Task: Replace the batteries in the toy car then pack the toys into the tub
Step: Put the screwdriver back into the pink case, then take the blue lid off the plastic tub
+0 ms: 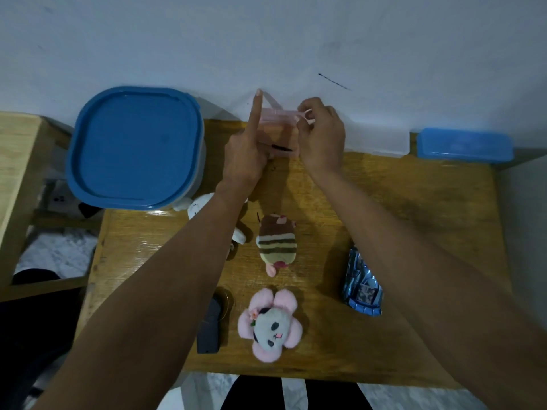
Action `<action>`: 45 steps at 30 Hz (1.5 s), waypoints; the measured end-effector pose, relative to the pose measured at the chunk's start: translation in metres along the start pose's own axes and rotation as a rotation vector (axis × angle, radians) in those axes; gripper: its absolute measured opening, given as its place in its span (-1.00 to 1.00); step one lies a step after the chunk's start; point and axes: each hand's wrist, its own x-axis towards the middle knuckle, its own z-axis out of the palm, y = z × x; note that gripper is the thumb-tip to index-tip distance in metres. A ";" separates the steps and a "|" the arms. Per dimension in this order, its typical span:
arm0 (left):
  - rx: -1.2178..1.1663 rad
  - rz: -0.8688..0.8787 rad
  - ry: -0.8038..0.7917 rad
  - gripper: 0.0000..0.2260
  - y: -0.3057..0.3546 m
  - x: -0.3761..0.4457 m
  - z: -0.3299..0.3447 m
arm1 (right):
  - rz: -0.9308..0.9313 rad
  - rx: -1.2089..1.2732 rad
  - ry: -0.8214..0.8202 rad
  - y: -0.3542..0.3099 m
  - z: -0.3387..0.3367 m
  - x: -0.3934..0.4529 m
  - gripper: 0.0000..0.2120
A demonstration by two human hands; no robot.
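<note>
Both my hands are at a small translucent pink box (278,125) at the table's far edge. My left hand (247,155) grips its left side, forefinger pointing up along the raised lid. My right hand (322,134) pinches the box's right rim. A dark slim object shows inside the box. The blue toy car (361,284) lies at the right, partly under my right forearm. A striped plush (276,242), a pink panda plush (270,324) and a white plush (198,207), half hidden by my left arm, lie in the middle. The big tub with a blue lid (133,146) stands at the far left.
A dark remote-like object (210,327) lies near the front edge of the wooden table (414,208). A clear container (379,137) and a small blue-lidded box (464,145) sit at the far right by the wall. A wooden bench (17,161) stands left.
</note>
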 end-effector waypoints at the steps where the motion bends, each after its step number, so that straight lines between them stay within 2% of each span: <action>1: -0.010 -0.003 0.005 -0.21 -0.003 0.000 0.001 | 0.003 0.002 -0.017 0.000 -0.001 -0.001 -0.90; 3: -0.027 0.006 0.014 -0.29 -0.008 -0.001 0.002 | 0.014 0.004 -0.051 0.001 -0.001 -0.006 -0.92; 6: -0.086 -0.035 0.018 -0.53 -0.013 -0.002 0.002 | 0.087 0.012 -0.097 0.005 0.005 -0.018 -0.90; 9: -0.119 -0.062 0.000 -0.61 -0.014 -0.004 0.001 | 0.171 0.032 -0.112 0.010 0.011 -0.026 -0.93; 11: -0.127 -0.109 0.013 -0.67 -0.013 -0.004 0.001 | 0.194 0.051 -0.124 0.008 0.012 -0.028 -0.83; 13: -0.139 -0.167 0.010 -0.70 -0.012 -0.002 0.000 | 0.209 0.051 -0.131 0.006 0.013 -0.028 -0.71; 15: -0.130 -0.194 -0.005 -0.70 -0.009 -0.001 0.000 | 0.220 0.038 -0.126 0.004 0.013 -0.026 -0.68; 19: -0.102 -0.194 -0.014 -0.72 -0.003 -0.001 -0.002 | 0.216 0.018 -0.144 0.002 0.012 -0.025 -0.68; 24: 0.010 -0.181 -0.067 -0.77 0.008 0.001 -0.012 | 0.194 -0.129 -0.196 -0.010 0.007 -0.020 -0.72; 27: 0.080 -0.119 -0.075 -0.72 0.020 -0.001 -0.031 | 0.198 -0.191 -0.168 -0.028 -0.001 -0.016 -0.77; 29: 0.044 -0.051 -0.017 -0.66 0.027 -0.004 -0.053 | 0.197 -0.134 -0.125 -0.046 -0.003 -0.017 -0.79; 32: -0.081 -0.006 0.111 -0.66 0.028 -0.013 -0.099 | 0.178 -0.017 -0.115 -0.081 0.000 -0.024 -0.81; 35: -0.104 -0.020 0.198 -0.67 0.008 -0.025 -0.148 | 0.140 0.059 -0.190 -0.120 0.010 -0.034 -0.75; 40: -0.011 -0.126 0.216 -0.54 -0.052 -0.048 -0.213 | 0.117 0.124 -0.313 -0.167 0.034 -0.062 -0.60; 43: 0.074 -0.272 0.165 -0.33 -0.100 -0.056 -0.233 | 0.119 0.103 -0.351 -0.177 0.053 -0.079 -0.59; 45: 0.079 -0.388 0.102 -0.17 -0.125 -0.063 -0.239 | 0.155 0.073 -0.373 -0.175 0.071 -0.087 -0.48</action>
